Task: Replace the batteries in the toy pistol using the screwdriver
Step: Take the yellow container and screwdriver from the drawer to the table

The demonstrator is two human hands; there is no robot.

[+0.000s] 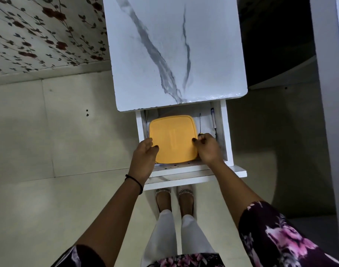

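Here left hand (pixel 145 151) grips the left edge of the yellow lidded box (pixel 172 139) in the open drawer (pixel 222 132). Right hand (pixel 206 146) grasps the screwdriver (pixel 200 122) handle at the box's right edge, shaft pointing away past its fingers. Marble surface (pixel 164 54) beyond both hands.

A smooth, glossy marble-look finish, white with grey veins, is being shown by the table top (pixel 174 54), with light being reflected along its near edge. The drawer (pixel 222 132) under that edge is being seen as white-painted board, matt. Smooth yellow plastic with a dull sheen is being shown by the lid (pixel 172 139) in the drawer. At the drawer's right side, the thin shaft of the screwdriver (pixel 200 122) is being seen as bare grey metal. Printed floral cloth is being worn as sleeves (pixel 280 237), plain white cloth as trousers (pixel 164 228). The floor (pixel 49 132) is being seen as smooth pale tile.
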